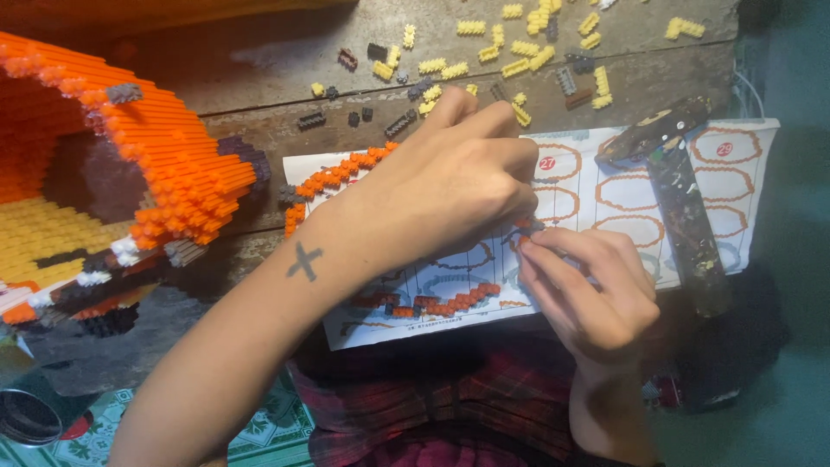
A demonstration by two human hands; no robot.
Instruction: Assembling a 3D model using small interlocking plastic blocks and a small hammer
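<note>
- Both hands meet over the instruction sheet, fingertips pinched together around a tiny piece at the spot where they touch.
- Left hand reaches across from the left, curled shut with its fingers pressed down on a small orange brick piece (mostly hidden, so its exact shape cannot be told); a dark cross mark shows on the forearm.
- Right hand comes up from below, thumb and forefinger closed on the same piece from the other side.
- That piece sits on the sheet, near its middle, just above the lower orange arc.
- An orange brick arc curves along the sheet's upper left corner; a second, shorter orange arc lies along the sheet's lower edge, between the two wrists.
- A paint-spattered hammer rests across the right part of the sheet, head at the top.
- Loose yellow and dark bricks are scattered on the wooden table beyond the sheet.
- A large orange brick model, with yellow inside, stands on the table at the left, well apart from the hands.
</note>
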